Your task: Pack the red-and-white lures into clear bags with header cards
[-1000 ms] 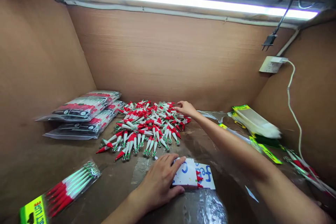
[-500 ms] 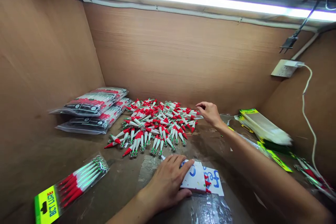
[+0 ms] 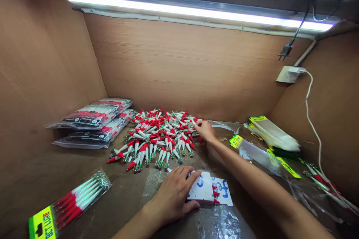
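Red-and-white squid jigs (image 3: 162,130) with green-and-steel hook crowns lie heaped in the middle of the worktop. My right hand (image 3: 206,130) is at the heap's right edge, thumb and fingers pinched on a squid jig whose pale end shows at the fingertips. Lower down, my left hand (image 3: 178,190) holds a white card sleeve (image 3: 206,191) with blue writing against the worktop, fingers over its top and thumb along the near side. Several red jig tips (image 3: 215,194) stick out of the sleeve's right end, above a white card flap (image 3: 226,194).
At left sit stacked bags of jigs (image 3: 92,119) and a filled BCT LURE pack (image 3: 78,201). Empty header-card bags (image 3: 252,153) and a bag stack (image 3: 276,134) lie right, near loose jigs (image 3: 322,183) and a white cable (image 3: 311,115). A plug (image 3: 286,50) hangs above.
My right hand has come down and left onto the heap's edge, its fingers closing on a squid jig. My left hand stays on the card sleeve. The camera view has tilted up slightly.
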Available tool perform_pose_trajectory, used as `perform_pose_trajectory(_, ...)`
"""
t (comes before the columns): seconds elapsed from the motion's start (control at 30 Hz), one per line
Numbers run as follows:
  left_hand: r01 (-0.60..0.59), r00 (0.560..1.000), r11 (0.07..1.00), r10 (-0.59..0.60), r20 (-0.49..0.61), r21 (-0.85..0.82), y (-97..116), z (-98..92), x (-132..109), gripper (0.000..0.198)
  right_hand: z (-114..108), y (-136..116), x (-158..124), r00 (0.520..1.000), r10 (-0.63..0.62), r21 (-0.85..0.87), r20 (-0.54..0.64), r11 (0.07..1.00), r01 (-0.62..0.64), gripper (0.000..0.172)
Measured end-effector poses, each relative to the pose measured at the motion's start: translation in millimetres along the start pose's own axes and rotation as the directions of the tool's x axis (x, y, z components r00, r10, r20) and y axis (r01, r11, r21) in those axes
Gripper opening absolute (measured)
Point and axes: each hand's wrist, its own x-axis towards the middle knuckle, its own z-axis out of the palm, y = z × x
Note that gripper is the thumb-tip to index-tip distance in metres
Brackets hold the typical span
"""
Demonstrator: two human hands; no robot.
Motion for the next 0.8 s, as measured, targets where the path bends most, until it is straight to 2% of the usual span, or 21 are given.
perform_pose_trajectory(0.13, -0.002, 1.000, 1.000, 0.002, -0.003, -0.005, -1, 0.0, 0, 0.088, -17, -6, -4, 0.992, -0.041, 0.321, 0.118, 0.947, 0.001, 0.043)
perform_pose_trajectory(0.3, -0.008, 1.000, 1.000, 0.008, -0.008, -0.020, -2, -0.4, -1, 0.086, -60, 11, -52, 0.941, -0.128, 0.598, 0.314, 0.796, -0.091, 0.042)
perform_pose_trajectory(0.37, -0.013, 1.000, 1.000, 0.013, -0.012, -0.022, -2, 0.0, -1, 0.085, -77, 22, -76, 0.901, -0.128, 0.717, 0.415, 0.656, -0.237, 0.036)
perform_pose_trajectory(0.43, -0.015, 1.000, 1.000, 0.015, -0.013, -0.021, -4, 1.4, 0, 0.084, -92, 33, -98, 0.852, -0.111, 0.784, 0.511, 0.467, -0.409, 0.030)
perform_pose_trajectory(0.5, -0.014, 1.000, 1.000, 0.014, -0.013, -0.015, -6, 3.5, 0, 0.084, -103, 43, -118, 0.829, -0.074, 0.790, 0.554, 0.358, -0.497, 0.027)
perform_pose_trajectory(0.7, -0.039, 0.999, 0.999, 0.039, -0.034, 0.006, -13, 10.3, 1, 0.082, -111, 69, -157, 0.827, -0.029, 0.790, 0.561, 0.316, -0.525, 0.041)
perform_pose_trajectory(0.8, -0.043, 0.998, 0.999, 0.044, -0.038, 0.021, -16, 12.8, 2, 0.081, -107, 78, -165, 0.857, 0.006, 0.791, 0.515, 0.384, -0.477, 0.040)
